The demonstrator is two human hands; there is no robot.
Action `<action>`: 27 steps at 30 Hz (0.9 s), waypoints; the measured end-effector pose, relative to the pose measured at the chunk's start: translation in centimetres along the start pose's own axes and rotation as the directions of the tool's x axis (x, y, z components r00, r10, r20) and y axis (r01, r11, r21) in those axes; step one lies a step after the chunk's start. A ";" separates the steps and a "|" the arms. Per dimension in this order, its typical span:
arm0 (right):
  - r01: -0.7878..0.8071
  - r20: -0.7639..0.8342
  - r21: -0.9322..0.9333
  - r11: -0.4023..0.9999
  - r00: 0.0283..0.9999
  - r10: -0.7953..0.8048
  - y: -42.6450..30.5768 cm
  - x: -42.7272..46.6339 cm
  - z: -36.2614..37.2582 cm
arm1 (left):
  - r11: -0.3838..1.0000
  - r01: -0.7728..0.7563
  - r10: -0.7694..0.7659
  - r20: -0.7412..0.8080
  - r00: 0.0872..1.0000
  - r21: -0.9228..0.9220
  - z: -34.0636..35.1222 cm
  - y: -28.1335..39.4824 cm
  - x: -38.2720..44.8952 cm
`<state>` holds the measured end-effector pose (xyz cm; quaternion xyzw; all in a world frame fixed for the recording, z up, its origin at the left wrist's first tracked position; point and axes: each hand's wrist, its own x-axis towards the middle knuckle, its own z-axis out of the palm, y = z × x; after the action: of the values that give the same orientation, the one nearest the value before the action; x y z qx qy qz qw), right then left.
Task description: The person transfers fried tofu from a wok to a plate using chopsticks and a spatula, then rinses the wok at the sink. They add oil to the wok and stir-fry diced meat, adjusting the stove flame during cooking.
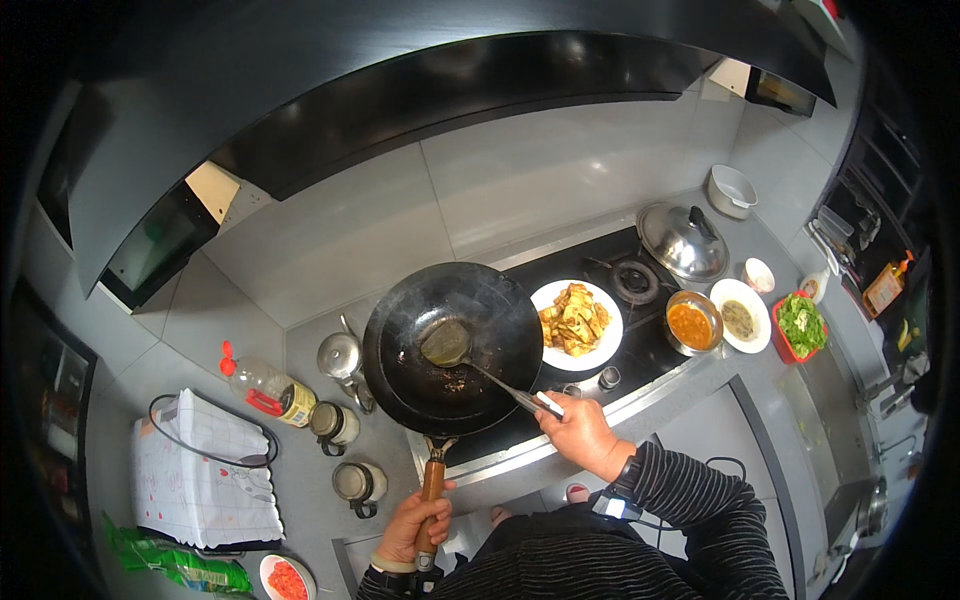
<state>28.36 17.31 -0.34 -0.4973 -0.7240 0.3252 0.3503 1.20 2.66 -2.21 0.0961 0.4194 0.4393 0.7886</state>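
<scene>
My left hand (421, 521) is wrapped around the wooden handle (433, 480) of a black wok (405, 375). The wok sits at the left end of the stove, with faint steam over it. In my right hand (586, 436) is the handle of a metal ladle (448, 345). Its bowl rests inside the wok near the middle, over a dark, shiny bottom with a few brown bits. Right of the wok, a white plate (540, 352) on the stove bears a heap of browned, sliced food (576, 319).
A metal bowl of orange-red sauce (691, 324), a white bowl (759, 341), a red basket of green leaves (801, 328) and a domed lid (679, 240) lie to the right. Leftward stand an oil bottle (262, 386), jars (358, 481) and a bowl of chopped red food (287, 579). A range hood (465, 82) overhangs.
</scene>
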 end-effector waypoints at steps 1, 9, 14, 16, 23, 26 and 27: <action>0.012 0.028 0.036 0.999 1.000 -0.013 0.0 0.0 -0.1 | 1.000 -0.002 0.002 -0.001 1.000 -0.004 0.0 -0.1 0.0; 0.012 -0.079 -0.416 0.909 0.996 -0.049 1.3 0.6 -10.3 | 1.000 0.000 -0.001 -0.032 0.999 -0.025 -0.4 -0.6 0.3; -0.140 -0.333 -0.043 0.989 0.936 0.118 4.7 1.5 -16.6 | 0.998 -0.007 0.005 -0.031 1.000 -0.061 -0.5 -0.7 0.2; -0.263 -0.300 0.170 0.950 0.904 0.304 6.5 1.5 -16.9 | 1.000 -0.028 0.028 -0.035 0.999 0.007 -0.5 -0.8 0.3; 0.057 -0.340 0.340 0.939 0.938 0.067 11.4 1.6 -12.5 | 0.997 -0.021 0.019 -0.028 0.999 -0.071 -0.6 -0.8 0.3; -0.005 -0.277 0.436 0.900 0.951 0.139 11.9 1.8 -11.5 | 0.996 -0.022 0.020 -0.024 1.000 -0.082 -0.7 -0.7 0.3; 0.007 -0.269 0.464 0.886 0.954 0.134 12.0 2.0 -11.2 | 0.996 -0.023 0.021 -0.022 1.000 -0.082 -0.7 -0.8 0.3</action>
<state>43.05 24.05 -3.71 -0.4666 -0.5495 0.4212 0.5504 1.24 2.28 -3.18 0.0633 0.4082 0.4658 0.7825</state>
